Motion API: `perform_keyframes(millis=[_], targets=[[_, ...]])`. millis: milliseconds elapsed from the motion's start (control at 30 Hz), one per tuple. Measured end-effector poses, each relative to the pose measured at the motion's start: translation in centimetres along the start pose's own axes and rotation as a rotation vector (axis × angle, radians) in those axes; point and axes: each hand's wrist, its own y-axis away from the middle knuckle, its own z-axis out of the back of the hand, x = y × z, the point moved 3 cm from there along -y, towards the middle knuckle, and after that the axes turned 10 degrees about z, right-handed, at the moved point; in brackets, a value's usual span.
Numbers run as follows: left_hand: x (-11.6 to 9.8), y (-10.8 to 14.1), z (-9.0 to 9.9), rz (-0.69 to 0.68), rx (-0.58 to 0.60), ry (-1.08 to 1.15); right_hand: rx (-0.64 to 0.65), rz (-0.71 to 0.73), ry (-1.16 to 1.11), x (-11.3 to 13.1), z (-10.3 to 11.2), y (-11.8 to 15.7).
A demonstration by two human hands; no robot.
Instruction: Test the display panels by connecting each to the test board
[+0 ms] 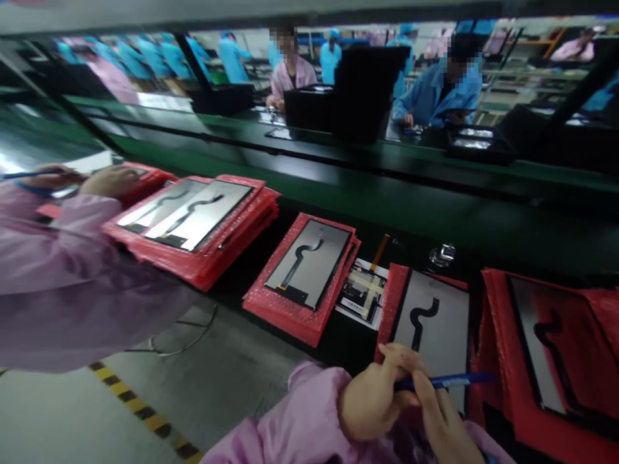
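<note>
My left hand (372,396) and my right hand (445,422) meet over the lower part of a grey display panel (442,316) with a curved black ribbon cable. A blue pen (454,381) sticks out sideways from the fingers of my right hand. My left fingers are curled closed against the right ones, near the pen's other end; what they pinch, if anything, is hidden. Under the panel lies a red bubble-wrap sleeve (397,283). To the right, another panel (536,348) is partly inside a red bubble bag (594,380).
A panel (316,258) on red sleeves, a small circuit assembly (362,293) and a tape roll (442,254) lie nearby. Further left is a stack of red sleeves (213,261) with two panels, beside a co-worker's hand (110,180). A green ledge (338,183) runs behind.
</note>
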Motion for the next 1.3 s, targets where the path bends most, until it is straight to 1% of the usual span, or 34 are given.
perform_keyframes(millis=[67, 133, 167, 233, 333, 367, 400, 433, 467, 533, 600, 667, 700, 767, 867, 1033, 1100, 1167, 1200, 1233, 1300], targets=[[-0.5, -0.5, 0.4, -0.040, -0.018, -0.028, 0.056, 0.020, 0.040, 0.5, 0.8, -1.2], [-1.1, -1.3, 1.1, -0.070, -0.050, -0.090, 0.054, 0.072, 0.083, 1.3, 2.1, -3.2], [-1.4, -1.8, 1.6, -0.085, -0.082, -0.142, 0.033, 0.100, 0.111, 1.7, 3.0, -4.4], [-2.0, -2.9, 3.2, -0.113, -0.184, -0.280, -0.060, 0.131, 0.201, 2.3, 5.3, -7.1], [-2.6, -5.3, 5.8, -0.100, -0.348, -0.512, -0.362, 0.082, 0.471, 2.0, 9.4, -10.5], [-2.6, -6.4, 6.6, -0.082, -0.386, -0.578, -0.429, 0.055, 0.588, 1.7, 10.4, -11.3], [-2.7, -7.6, 7.3, -0.066, -0.413, -0.636, -0.469, 0.007, 0.707, 1.1, 11.2, -11.9], [-2.6, -9.0, 7.8, -0.047, -0.437, -0.686, -0.479, -0.057, 0.820, 0.4, 11.8, -12.3], [-2.5, -10.5, 8.2, -0.023, -0.451, -0.735, -0.461, -0.129, 0.917, -0.3, 12.1, -12.5], [-2.1, -13.5, 8.9, 0.063, -0.465, -0.839, -0.391, -0.251, 1.042, -1.8, 12.5, -12.6], [-1.5, -16.0, 9.3, 0.150, -0.458, -0.927, -0.308, -0.317, 1.079, -2.8, 12.6, -12.4], [-0.7, -17.6, 9.6, 0.203, -0.449, -0.966, -0.258, -0.375, 1.070, -3.5, 12.7, -12.2], [-0.3, -18.0, 9.7, 0.220, -0.447, -0.969, -0.253, -0.402, 1.063, -3.6, 12.8, -12.1], [0.5, -18.4, 9.7, 0.243, -0.437, -0.968, -0.276, -0.420, 1.058, -3.7, 13.0, -12.0], [1.3, -18.2, 9.7, 0.248, -0.434, -0.958, -0.333, -0.401, 1.075, -3.7, 13.0, -12.1], [1.9, -17.9, 10.0, 0.180, -0.481, -0.852, -0.339, -0.451, 1.105, -3.9, 12.7, -11.8], [2.1, -17.9, 10.1, 0.167, -0.492, -0.765, -0.365, -0.414, 1.107, -3.9, 12.6, -11.7], [2.4, -17.8, 10.1, 0.157, -0.504, -0.645, -0.389, -0.312, 1.104, -3.7, 12.6, -11.8], [2.5, -17.8, 10.2, 0.148, -0.517, -0.570, -0.380, -0.245, 1.093, -3.6, 12.5, -11.8], [2.7, -17.8, 10.3, 0.136, -0.538, -0.487, -0.352, -0.171, 1.074, -3.5, 12.4, -11.9], [3.0, -17.8, 10.5, 0.113, -0.583, -0.313, -0.238, -0.024, 1.008, -3.5, 11.9, -12.0]])
